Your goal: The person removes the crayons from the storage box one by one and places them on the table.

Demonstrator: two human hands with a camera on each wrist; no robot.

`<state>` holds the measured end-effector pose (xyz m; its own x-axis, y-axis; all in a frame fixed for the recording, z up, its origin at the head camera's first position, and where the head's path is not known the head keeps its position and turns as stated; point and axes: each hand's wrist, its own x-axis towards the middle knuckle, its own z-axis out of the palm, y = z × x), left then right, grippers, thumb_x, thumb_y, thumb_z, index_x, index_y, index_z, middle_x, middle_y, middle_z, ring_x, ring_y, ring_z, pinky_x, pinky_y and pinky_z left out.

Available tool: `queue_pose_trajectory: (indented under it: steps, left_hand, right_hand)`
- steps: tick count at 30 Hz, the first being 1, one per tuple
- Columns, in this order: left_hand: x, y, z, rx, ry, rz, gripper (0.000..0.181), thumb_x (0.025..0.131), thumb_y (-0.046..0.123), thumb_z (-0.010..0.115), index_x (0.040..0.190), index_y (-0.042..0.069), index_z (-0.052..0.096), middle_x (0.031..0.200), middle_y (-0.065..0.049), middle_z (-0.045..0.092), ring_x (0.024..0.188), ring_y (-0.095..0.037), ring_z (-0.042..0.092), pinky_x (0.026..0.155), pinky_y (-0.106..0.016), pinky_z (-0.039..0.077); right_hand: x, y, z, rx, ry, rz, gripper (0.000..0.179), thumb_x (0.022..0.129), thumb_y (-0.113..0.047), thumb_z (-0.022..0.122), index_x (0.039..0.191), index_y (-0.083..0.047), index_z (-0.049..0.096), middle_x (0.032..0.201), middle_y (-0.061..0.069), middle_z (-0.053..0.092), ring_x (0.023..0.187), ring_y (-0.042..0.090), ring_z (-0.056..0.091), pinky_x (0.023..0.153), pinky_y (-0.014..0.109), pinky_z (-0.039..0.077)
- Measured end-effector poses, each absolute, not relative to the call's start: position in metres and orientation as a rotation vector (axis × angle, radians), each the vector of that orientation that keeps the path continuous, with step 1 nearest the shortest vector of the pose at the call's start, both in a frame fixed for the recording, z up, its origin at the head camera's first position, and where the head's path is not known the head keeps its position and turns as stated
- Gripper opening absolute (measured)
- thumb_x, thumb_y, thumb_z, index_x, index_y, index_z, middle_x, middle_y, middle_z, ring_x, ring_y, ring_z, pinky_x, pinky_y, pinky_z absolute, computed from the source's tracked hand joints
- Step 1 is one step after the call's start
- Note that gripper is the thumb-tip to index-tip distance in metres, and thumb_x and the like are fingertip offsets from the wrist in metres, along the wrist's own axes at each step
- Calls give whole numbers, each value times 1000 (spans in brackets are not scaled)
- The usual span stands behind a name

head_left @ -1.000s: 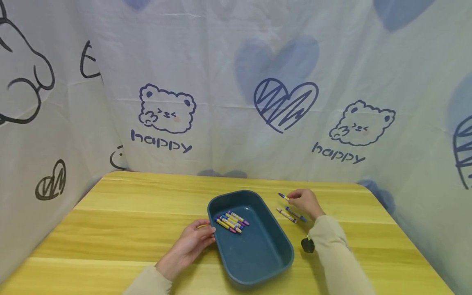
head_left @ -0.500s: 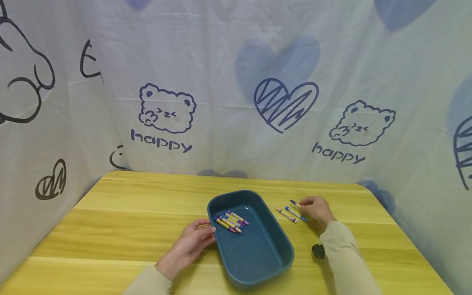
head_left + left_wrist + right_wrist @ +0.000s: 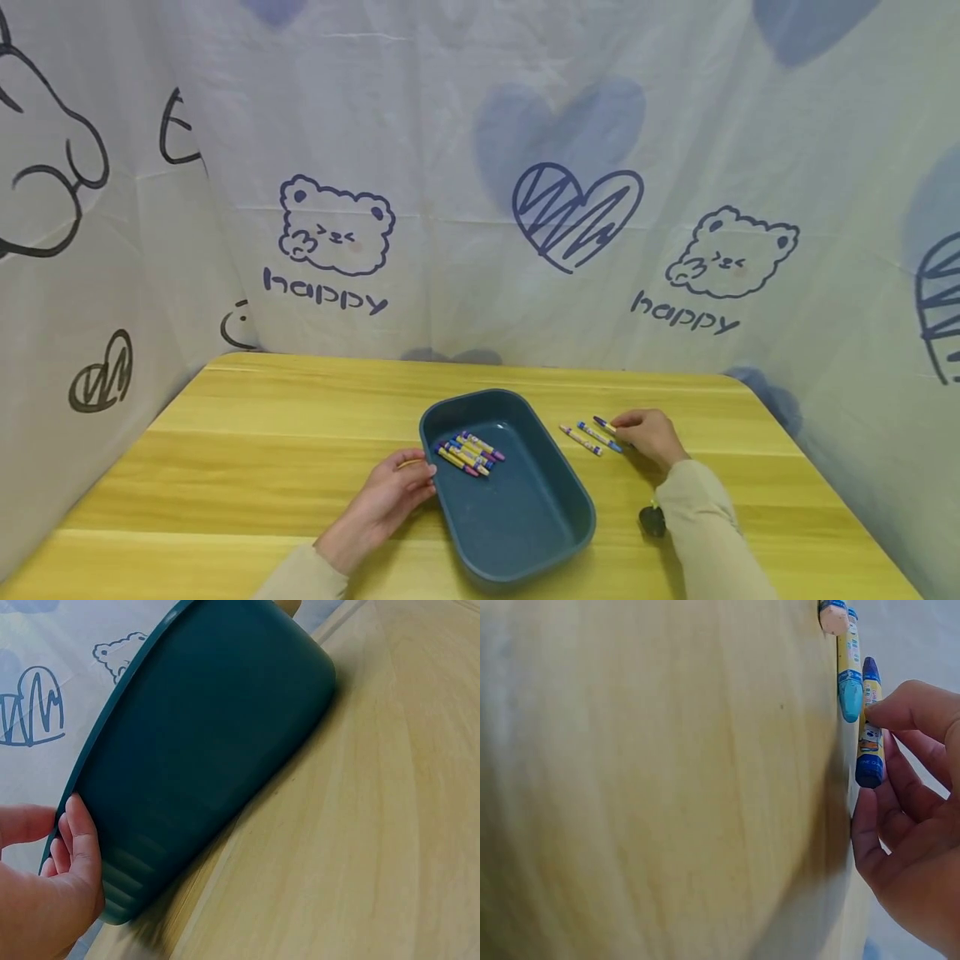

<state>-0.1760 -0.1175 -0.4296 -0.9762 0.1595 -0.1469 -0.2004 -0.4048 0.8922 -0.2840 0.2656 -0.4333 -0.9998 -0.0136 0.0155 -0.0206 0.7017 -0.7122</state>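
Observation:
My left hand (image 3: 382, 500) holds the left rim of a dark teal plastic bin (image 3: 517, 521); in the left wrist view its fingers (image 3: 84, 840) lie along the outer wall. Several crayons (image 3: 471, 455) lie together at the bin's far left inside. To the right of the bin, my right hand (image 3: 652, 437) pinches a dark blue crayon (image 3: 871, 761) with yellow wrapper, at the table surface. Beside it lie a light blue crayon (image 3: 850, 675) and a pale pink crayon (image 3: 833, 618), all three roughly parallel. Whether the pinched crayon touches the table, I cannot tell.
The wood-grain table (image 3: 285, 433) reaches back to a white curtain (image 3: 442, 250) printed with hearts and bears. A small black object (image 3: 652, 521) sits at the right sleeve's cuff.
My right hand has moved right and towards me, bringing the dark blue crayon down alongside the light blue one. The left hand and bin have stayed in place.

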Motion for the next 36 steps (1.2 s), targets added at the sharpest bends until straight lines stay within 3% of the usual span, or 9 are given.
queue_pose_trajectory:
  steps: [12,22,36]
  left_hand:
    - [-175,-118,-430,-45,1578,2466,32,92,-7,51,119,-11,33,86,-5,56,78,-12,57,75,-24,52]
    - [-175,-118,-430,-48,1578,2463,33,92,-7,51,119,-10,33,87,-5,56,80,-12,58,75,-24,52]
    - [-176,-117,-432,-45,1585,2474,29,91,-7,51,116,-9,35,87,-5,55,78,-12,57,75,-24,52]
  right_hand:
    - [-284,268,-440,42,-2906,1180,21,86,-7,65,103,5,70,103,21,67,97,38,59,81,47,50]
    - [-284,269,-439,58,-2898,1213,22,85,-7,66,104,5,70,102,20,67,94,34,61,76,41,51]
    - [-285,268,-435,-9,-2847,1333,26,87,-10,68,106,7,68,105,20,68,100,36,59,82,45,49]
